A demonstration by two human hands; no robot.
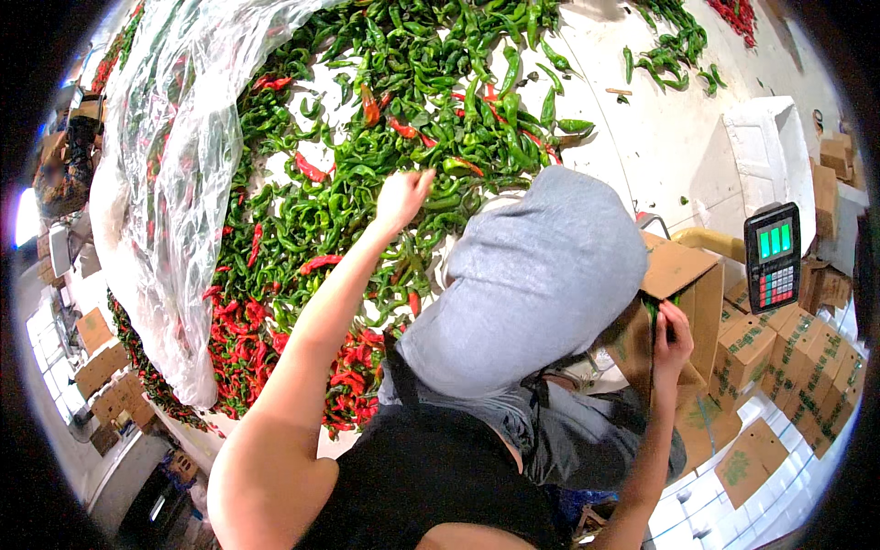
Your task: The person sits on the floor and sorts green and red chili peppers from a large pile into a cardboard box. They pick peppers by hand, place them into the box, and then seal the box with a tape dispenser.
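A broad heap of green peppers [344,199] spreads before me, with scattered red ones among them. My left hand [404,196] is just over the heap, fingers curled; whether a pepper is inside them cannot be made out. At the right, my right hand [672,340] is at the mouth of an open cardboard box [707,320], its fingertips by the raised flap. Something green shows in the gap there, and I cannot tell if the fingers grip it. My bent knee in grey cloth [543,268] lies between the two hands.
A scale's keypad display [772,258] stands beyond the box, near stacked cartons [790,364] bearing print. Clear plastic sheeting [172,158] covers peppers at left. Red peppers [240,350] pile closer to me. A white foam box [770,158] stands far right. Another person [65,172] is at far left.
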